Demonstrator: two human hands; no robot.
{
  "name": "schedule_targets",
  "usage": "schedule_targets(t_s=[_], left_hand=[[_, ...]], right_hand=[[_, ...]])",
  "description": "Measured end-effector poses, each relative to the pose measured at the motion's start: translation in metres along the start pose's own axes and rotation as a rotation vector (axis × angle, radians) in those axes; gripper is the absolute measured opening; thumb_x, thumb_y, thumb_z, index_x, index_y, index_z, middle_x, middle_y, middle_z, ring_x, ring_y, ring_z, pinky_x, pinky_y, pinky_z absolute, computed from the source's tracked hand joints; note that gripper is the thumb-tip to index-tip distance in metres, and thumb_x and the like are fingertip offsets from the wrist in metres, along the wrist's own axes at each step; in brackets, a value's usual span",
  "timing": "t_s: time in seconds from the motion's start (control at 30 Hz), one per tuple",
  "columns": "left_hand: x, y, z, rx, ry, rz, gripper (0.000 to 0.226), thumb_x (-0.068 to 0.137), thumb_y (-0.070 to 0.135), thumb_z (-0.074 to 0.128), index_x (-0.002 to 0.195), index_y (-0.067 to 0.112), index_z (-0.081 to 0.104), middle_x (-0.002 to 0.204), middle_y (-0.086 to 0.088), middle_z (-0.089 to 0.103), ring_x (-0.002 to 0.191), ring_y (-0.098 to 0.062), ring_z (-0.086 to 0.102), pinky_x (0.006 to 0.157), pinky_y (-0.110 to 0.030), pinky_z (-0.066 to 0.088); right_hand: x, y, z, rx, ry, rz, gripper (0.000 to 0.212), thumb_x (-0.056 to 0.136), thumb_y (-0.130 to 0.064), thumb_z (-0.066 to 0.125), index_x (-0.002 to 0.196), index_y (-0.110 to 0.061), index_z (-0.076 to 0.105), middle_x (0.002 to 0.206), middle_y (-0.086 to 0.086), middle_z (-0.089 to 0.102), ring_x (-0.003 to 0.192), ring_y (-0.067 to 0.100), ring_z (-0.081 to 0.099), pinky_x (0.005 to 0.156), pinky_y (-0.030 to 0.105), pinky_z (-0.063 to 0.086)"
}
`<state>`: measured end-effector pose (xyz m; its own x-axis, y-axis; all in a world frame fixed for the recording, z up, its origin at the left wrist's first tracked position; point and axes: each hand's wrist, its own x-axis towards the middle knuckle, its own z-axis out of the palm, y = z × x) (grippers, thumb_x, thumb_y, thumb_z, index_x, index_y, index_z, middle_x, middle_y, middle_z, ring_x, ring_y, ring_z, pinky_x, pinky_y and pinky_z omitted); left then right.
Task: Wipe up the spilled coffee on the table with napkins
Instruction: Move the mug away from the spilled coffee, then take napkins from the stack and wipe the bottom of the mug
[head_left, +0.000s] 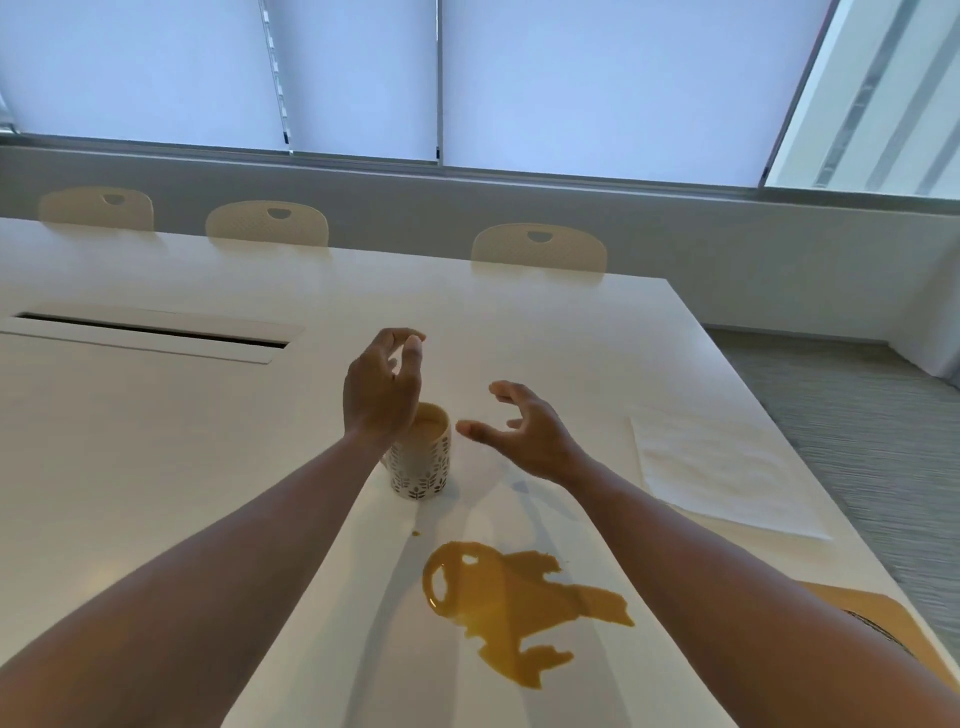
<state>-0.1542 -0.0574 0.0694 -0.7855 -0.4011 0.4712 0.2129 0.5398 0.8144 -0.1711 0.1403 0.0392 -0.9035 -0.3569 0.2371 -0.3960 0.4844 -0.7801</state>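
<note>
Hovering above the table (156, 467), our left hand (382, 387) and right hand (524, 434) hold nothing, fingers loosely curled open. Coffee (514, 603) pools at six o'clock from the mug (423, 462); napkins (722, 473) lie at three o'clock.

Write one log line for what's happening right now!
left hand open, empty | right hand open, empty | coffee spill unwiped | napkins untouched | mug upright

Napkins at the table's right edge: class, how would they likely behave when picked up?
The napkins lie flat and thin, so they would probably flop and feel light. They look like a layered stack, so one sheet may peel off. Touching the spill, they would likely soak and go limp.
</note>
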Motion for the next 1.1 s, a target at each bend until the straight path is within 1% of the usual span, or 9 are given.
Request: schedule_targets(t_s=[0.07,0.13,0.17,0.3,0.4,0.63,0.8,0.93,1.1], left_hand=[[0.0,0.018,0.009,-0.026,-0.016,0.042,0.022,0.097,0.037,0.048,0.105,0.031,0.067,0.107,0.019,0.071,0.096,0.007,0.061,0.075,-0.003,0.04],[-0.002,0.033,0.02,-0.045,-0.035,0.074,0.017,0.096,0.037,0.05,0.099,0.032,0.066,0.095,0.019,0.072,0.09,0.01,0.063,0.08,-0.018,0.05],[-0.004,0.04,0.025,-0.044,-0.047,0.092,0.015,0.095,0.037,0.051,0.098,0.031,0.065,0.09,0.019,0.072,0.087,0.009,0.064,0.08,-0.024,0.052],[-0.013,0.058,0.049,-0.062,-0.117,0.122,0.014,0.095,0.037,0.053,0.096,0.03,0.065,0.078,0.014,0.072,0.076,-0.002,0.069,0.08,-0.035,0.057],[-0.022,0.065,0.067,-0.066,-0.156,0.117,0.014,0.094,0.037,0.054,0.094,0.029,0.065,0.074,0.014,0.072,0.072,-0.003,0.07,0.078,-0.037,0.058],[-0.045,0.073,0.108,-0.074,-0.261,0.095,0.015,0.092,0.042,0.053,0.091,0.033,0.065,0.069,0.015,0.071,0.064,-0.002,0.069,0.074,-0.037,0.058],[-0.063,0.074,0.138,-0.057,-0.35,0.049,0.014,0.09,0.044,0.054,0.087,0.035,0.064,0.07,0.018,0.07,0.065,0.0,0.068,0.072,-0.031,0.055],[-0.075,0.069,0.159,0.029,-0.51,0.001,0.015,0.092,0.041,0.054,0.087,0.035,0.066,0.081,0.018,0.072,0.081,-0.003,0.067,0.074,-0.029,0.051],[-0.095,0.057,0.178,0.154,-0.721,-0.005,0.026,0.096,0.04,0.054,0.108,0.028,0.073,0.107,0.01,0.072,0.099,-0.011,0.065,0.087,-0.03,0.051]], right_hand=[[-0.003,0.005,-0.011,-0.006,0.061,0.017,0.092,0.071,-0.064,0.071,0.14,-0.009,0.045,0.141,0.004,0.05,0.126,0.013,0.048,0.095,0.031,0.051],[-0.007,0.011,-0.021,-0.033,0.131,0.032,0.084,0.075,-0.062,0.069,0.136,-0.008,0.048,0.136,0.004,0.053,0.122,0.012,0.05,0.093,0.032,0.053],[-0.009,0.014,-0.026,-0.053,0.166,0.041,0.078,0.077,-0.059,0.07,0.134,-0.009,0.05,0.133,0.003,0.055,0.12,0.012,0.052,0.093,0.034,0.053],[-0.02,0.032,-0.049,-0.175,0.265,0.088,0.056,0.081,-0.049,0.07,0.123,-0.013,0.059,0.124,-0.001,0.059,0.113,0.013,0.056,0.094,0.038,0.052],[-0.032,0.046,-0.068,-0.251,0.31,0.144,0.045,0.083,-0.043,0.068,0.117,-0.015,0.063,0.122,-0.002,0.062,0.112,0.015,0.058,0.096,0.033,0.048],[-0.064,0.074,-0.109,-0.338,0.324,0.28,0.035,0.084,-0.035,0.067,0.112,-0.014,0.065,0.121,0.0,0.063,0.114,0.018,0.057,0.098,0.032,0.045],[-0.082,0.087,-0.13,-0.384,0.305,0.334,0.037,0.085,-0.032,0.068,0.115,-0.011,0.064,0.124,0.002,0.062,0.118,0.02,0.056,0.102,0.031,0.043],[-0.093,0.095,-0.14,-0.431,0.271,0.368,0.038,0.084,-0.032,0.069,0.116,-0.013,0.064,0.126,0.001,0.061,0.121,0.019,0.053,0.101,0.03,0.042],[-0.104,0.109,-0.143,-0.483,0.192,0.416,0.039,0.082,-0.034,0.071,0.115,-0.014,0.063,0.128,0.002,0.059,0.124,0.019,0.049,0.101,0.029,0.041]])
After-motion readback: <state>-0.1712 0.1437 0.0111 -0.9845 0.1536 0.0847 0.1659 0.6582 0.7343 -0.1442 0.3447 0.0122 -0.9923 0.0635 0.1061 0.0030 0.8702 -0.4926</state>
